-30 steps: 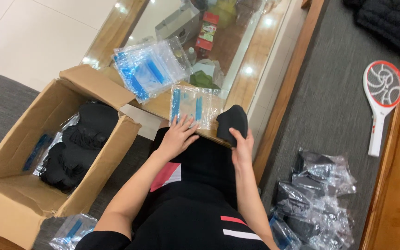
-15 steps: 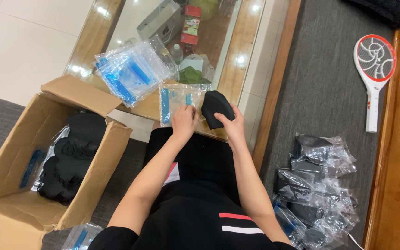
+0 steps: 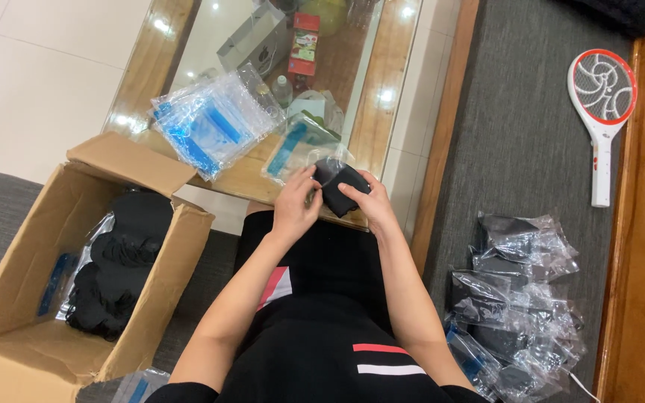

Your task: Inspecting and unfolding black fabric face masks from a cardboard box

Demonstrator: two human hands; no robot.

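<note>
Gripping a folded black cloth item (image 3: 341,188) at centre frame, right hand (image 3: 367,200) closed around it, left hand (image 3: 295,203) pinching open a clear zip bag (image 3: 300,149). Possibly snagging on the narrow bag mouth, tearing the thin plastic.

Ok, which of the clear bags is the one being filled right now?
The single bag at the hands, on the table edge. The right hand holds a black bundle at its mouth; the stack left of it lies untouched.
</note>
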